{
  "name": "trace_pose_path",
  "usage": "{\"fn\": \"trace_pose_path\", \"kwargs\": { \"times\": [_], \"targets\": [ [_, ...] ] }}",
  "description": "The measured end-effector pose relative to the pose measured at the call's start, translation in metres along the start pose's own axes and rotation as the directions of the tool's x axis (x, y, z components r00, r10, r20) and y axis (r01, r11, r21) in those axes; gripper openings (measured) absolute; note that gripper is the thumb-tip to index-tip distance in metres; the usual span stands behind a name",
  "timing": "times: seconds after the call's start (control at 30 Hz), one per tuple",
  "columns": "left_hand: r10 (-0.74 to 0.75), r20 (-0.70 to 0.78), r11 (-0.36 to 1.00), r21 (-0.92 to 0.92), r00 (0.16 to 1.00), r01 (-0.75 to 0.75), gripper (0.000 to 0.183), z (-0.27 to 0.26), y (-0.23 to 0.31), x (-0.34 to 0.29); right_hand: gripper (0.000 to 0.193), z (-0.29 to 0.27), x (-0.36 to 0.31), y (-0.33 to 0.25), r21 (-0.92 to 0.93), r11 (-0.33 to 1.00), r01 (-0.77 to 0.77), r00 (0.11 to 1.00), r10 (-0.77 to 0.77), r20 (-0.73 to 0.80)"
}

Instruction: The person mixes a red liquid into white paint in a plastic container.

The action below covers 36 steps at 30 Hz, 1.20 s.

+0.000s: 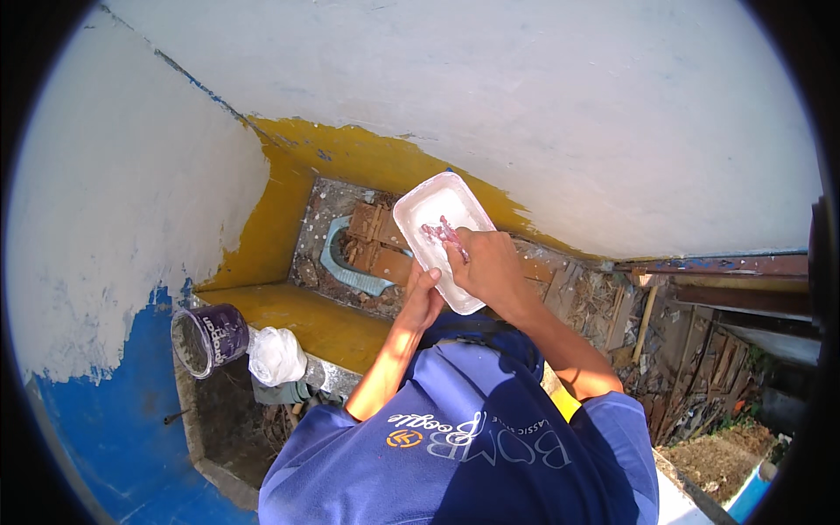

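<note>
My left hand (pixel 423 296) grips the lower left side of a white rectangular tub (pixel 473 208), thumb up along its wall. White paint coats the inside of the tub, which is held tilted in front of my chest. Over its right edge reaches my right hand (pixel 492 268), fingers closed around a small pinkish-red piece smeared with white (pixel 444 234). That piece lies against the tub's inside; its kind cannot be made out, and part of it is hidden by my fingers.
White paint covers the upper walls (pixel 560 114) above yellow and blue areas (pixel 96 437). A pale blue squat toilet (pixel 337 262) lies among boards and debris below. At left, a dark purple bucket (pixel 226 332) and a white plastic bag (pixel 276 357) rest on a basin's ledge. Loose wood (pixel 646 324) litters the right.
</note>
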<state>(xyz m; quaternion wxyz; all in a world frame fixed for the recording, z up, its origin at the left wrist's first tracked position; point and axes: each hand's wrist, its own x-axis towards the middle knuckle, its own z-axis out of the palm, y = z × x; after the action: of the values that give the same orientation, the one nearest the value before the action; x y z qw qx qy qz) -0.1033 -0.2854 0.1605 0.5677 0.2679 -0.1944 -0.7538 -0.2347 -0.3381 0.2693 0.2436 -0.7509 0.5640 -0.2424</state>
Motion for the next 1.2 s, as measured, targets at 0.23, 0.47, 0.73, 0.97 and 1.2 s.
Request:
{"fn": "trace_pose_path", "kwargs": {
  "times": [0.23,0.47,0.73,0.97,1.2],
  "targets": [
    [-0.023,0.009,1.0,-0.008,1.0,0.023,0.085,-0.006,-0.002,-0.003,0.025,0.002,-0.002,-0.006,0.017,1.0,-0.002,1.0,0.002,0.007],
    [-0.002,0.008,1.0,-0.029,1.0,0.003,0.084,-0.011,-0.008,-0.004,0.025,-0.001,-0.003,-0.011,0.044,0.999,0.032,0.999,-0.032,0.002],
    [-0.041,0.033,0.999,-0.033,0.999,0.042,0.087,-0.011,-0.005,-0.007,0.025,0.002,0.0,-0.008,0.034,0.999,-0.006,1.0,0.007,-0.012],
    [-0.041,0.006,0.999,-0.015,0.999,0.041,0.087,-0.021,-0.01,-0.007,0.023,0.002,-0.003,-0.004,0.009,1.0,-0.022,0.999,0.022,-0.044],
    [-0.013,0.022,0.999,-0.032,1.0,0.014,0.085,-0.016,-0.007,-0.005,0.024,0.007,0.0,-0.001,0.029,0.999,-0.033,0.998,0.035,-0.053]
  ]
}}
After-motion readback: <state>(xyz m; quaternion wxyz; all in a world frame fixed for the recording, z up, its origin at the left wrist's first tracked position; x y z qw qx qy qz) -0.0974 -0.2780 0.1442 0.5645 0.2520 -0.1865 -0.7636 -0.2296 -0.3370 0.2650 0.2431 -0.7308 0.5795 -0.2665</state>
